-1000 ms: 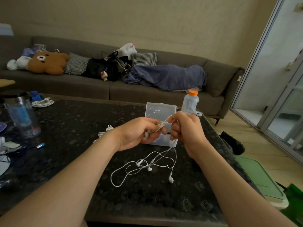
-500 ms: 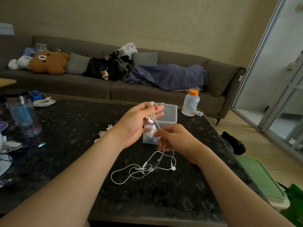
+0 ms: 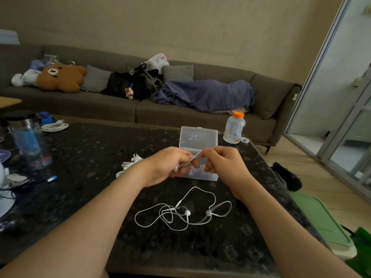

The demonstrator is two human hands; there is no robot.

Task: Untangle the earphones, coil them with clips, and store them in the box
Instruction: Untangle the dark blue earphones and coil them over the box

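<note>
the left hand [image 3: 166, 166] curls around a bunch of white earphone cord [image 3: 194, 156], and the right hand [image 3: 221, 164] pinches a short taut stretch of the same cord between thumb and fingertips, both just in front of the clear plastic box [image 3: 198, 137]. nearer on the dark table [image 3: 86, 149], a second pair of earphones [image 3: 180, 214] lies in loose tangled loops, apart from both hands. small clear clips [image 3: 246, 229] sit to its near right.
</note>
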